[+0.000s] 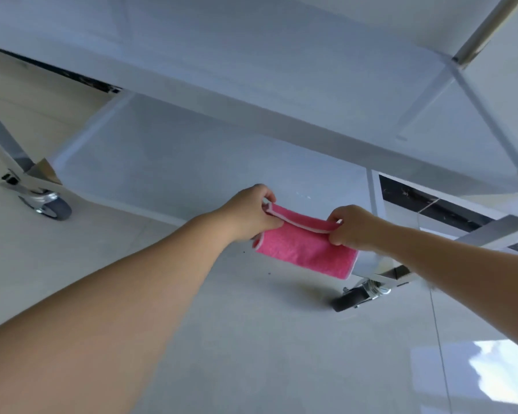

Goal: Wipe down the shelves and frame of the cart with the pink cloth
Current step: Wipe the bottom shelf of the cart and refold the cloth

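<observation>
Pink cloth (307, 249) folded, pale-edged, held by both hands.

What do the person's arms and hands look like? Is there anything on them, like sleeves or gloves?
Both arms are bare all the way up to the edge of the picture: no sleeves show. The left hand and the right hand have no gloves. No rings, watch or bracelets can be seen. The fingers are bare too.

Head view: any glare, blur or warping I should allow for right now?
Head view: bright window glare on the floor at lower right; wide-angle warping slants the cart; soft all over, though the pink cloth, left hand and right hand read clearly.
</observation>
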`<state>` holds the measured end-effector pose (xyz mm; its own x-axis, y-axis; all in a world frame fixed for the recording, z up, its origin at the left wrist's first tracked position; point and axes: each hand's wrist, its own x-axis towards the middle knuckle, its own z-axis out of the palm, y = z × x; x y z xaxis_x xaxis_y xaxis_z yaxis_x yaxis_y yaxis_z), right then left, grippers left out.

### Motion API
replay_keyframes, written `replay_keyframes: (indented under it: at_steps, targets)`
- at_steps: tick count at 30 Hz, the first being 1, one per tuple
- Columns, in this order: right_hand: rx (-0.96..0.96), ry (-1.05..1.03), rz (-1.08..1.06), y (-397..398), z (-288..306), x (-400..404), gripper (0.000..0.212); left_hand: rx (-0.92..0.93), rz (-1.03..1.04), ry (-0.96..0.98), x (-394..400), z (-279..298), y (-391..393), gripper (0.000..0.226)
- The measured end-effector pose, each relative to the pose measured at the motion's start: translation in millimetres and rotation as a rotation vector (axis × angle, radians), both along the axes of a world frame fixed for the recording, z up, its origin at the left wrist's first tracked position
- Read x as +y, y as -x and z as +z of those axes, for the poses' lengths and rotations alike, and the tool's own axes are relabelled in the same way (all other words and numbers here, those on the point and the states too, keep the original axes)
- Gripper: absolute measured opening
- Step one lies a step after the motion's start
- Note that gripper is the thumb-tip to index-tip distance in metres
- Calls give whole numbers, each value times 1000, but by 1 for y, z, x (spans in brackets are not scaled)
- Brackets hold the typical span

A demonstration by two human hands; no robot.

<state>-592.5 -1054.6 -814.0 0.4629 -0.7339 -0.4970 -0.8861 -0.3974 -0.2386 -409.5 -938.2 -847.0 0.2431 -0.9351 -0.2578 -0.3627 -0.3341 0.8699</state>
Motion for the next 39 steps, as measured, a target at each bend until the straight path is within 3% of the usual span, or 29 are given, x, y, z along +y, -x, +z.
replay_keyframes:
  at_steps: [5, 7, 9, 10, 13, 15, 18, 22, 25, 30, 39]
  targets:
    - [177, 169, -138, 37, -14, -21, 30, -23, 109, 165, -32, -20, 30, 41]
    - [279, 320, -68, 54, -21, -21, 42, -140, 97, 207, -33, -24, 29, 33]
    - [247, 534, 184, 71, -30, -20, 55, -341, 55, 263, -27, -28, 21, 26]
    - [142, 604, 359, 77, -32, -18, 55, -423, 39, 295, -23, -30, 17, 24]
    - [-134, 563, 917, 85, -39, -13, 44, -573, -18, 345, -7, -37, 10, 25]
    - [-99, 472, 1014, 86, -49, -11, 46, -626, -95, 340, 1, -43, 12, 31]
    - [-46, 401, 970, 83, -62, -14, 52, -684, -133, 336, 8, -54, 10, 37]
    - [-21, 384, 960, 80, -74, -23, 55, -743, -31, 373, 14, -61, -6, 34]
    - [-60, 377, 922, 80, -83, -28, 55, -751, -28, 301, 16, -71, -22, 36]
    - [-157, 337, 785, 76, -91, -42, 53, -724, -45, 308, 11, -83, -34, 33]
    - [-124, 386, 510, 56, -98, -86, 50, -746, 6, 379, 15, -89, -30, 33]
